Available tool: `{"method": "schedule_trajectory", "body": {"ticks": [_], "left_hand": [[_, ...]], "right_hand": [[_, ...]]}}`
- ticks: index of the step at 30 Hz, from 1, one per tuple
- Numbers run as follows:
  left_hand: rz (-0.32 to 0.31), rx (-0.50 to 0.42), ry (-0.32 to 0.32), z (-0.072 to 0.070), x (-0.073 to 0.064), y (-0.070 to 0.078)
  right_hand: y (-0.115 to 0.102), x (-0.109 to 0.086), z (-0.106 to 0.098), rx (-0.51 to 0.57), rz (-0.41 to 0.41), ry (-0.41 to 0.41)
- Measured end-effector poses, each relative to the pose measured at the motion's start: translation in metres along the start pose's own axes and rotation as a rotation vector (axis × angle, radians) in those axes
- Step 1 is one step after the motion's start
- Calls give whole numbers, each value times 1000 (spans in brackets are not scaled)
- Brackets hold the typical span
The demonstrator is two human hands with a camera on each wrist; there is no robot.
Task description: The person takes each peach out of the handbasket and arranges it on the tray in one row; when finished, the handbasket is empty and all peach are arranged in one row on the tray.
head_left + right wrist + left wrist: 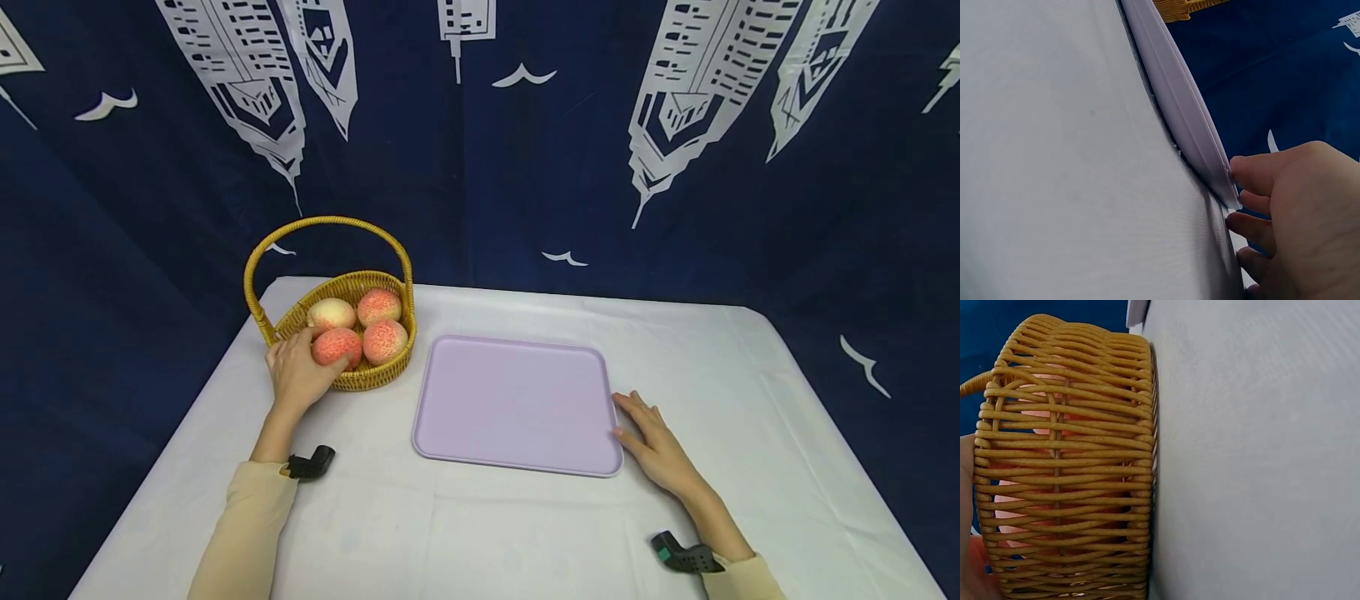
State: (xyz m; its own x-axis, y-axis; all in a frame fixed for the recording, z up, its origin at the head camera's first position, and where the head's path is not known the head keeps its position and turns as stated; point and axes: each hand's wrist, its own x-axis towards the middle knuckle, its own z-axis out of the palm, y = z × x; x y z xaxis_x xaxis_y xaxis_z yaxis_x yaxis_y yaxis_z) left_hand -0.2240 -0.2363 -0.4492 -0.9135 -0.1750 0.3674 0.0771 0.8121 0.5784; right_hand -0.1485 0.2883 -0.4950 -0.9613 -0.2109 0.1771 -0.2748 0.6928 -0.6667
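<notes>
My left hand (296, 371) reaches over the near left rim of a yellow wicker basket (371, 379). Its thumb and fingers curl round a red-pink peach (337, 345), still inside among several peaches. Behind that one lie a paler yellow peach (331, 313) and a pink peach (379, 306); another pink peach (386, 342) sits to its right. In the left wrist view, the basket's woven side (1066, 469) hides most of the fruit. My right hand (660, 450) touches the right edge of a lilac tray (517, 404) with loosely bent fingers; the right wrist view shows fingertips at the tray's rim (1194, 119).
A white cloth covers the table (517, 533). The basket's tall arched handle (330, 220) rises above the fruit. Along the back hangs a dark blue curtain (525, 183) with white building prints. Each wrist wears a black band.
</notes>
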Motion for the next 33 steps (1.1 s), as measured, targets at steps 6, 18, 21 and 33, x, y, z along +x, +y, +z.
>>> {"method": "schedule_trajectory", "body": {"ticks": [6,18,21,33], "left_hand": [[-35,-26,21,0,-1,3],[-8,-143,124,-2,0,9],[30,-201,176,-6,0,19],[210,-328,123,0,-19,104]], "right_hand": [[1,-1,1,0,-15,3],[1,-1,1,-3,-22,7],[1,-1,1,0,-22,7],[1,0,0,-5,-8,3]]}}
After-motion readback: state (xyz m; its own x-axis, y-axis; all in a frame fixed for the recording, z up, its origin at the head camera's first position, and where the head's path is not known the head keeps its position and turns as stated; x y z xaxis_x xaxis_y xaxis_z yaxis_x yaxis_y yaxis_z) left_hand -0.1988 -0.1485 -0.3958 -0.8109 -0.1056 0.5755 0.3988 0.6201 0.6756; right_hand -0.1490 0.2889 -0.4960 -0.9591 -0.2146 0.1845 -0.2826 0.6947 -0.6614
